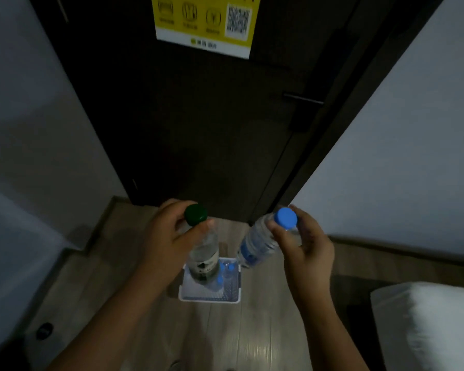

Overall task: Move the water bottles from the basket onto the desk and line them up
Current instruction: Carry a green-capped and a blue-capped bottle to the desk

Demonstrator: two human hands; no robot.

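**Two bottles lifted above the basket**

Your left hand [169,234] pinches the green-capped clear plastic bottle [202,253] at its neck; your right hand [303,245] pinches the blue-capped clear bottle [260,242] likewise, probably for easy carrying. Lower centre, the white slatted basket [209,298] holds more blue-capped bottles [224,271].

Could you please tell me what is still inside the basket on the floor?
In the basket, blue-capped bottles show; the count is unclear, since the green-capped bottle in the left hand covers part.

Single head cam, wide-angle, pointing forward and steeply down. Hands close up, floor [225,333] farther below, door [198,124] straight ahead. Edges bend a lot, no second view.
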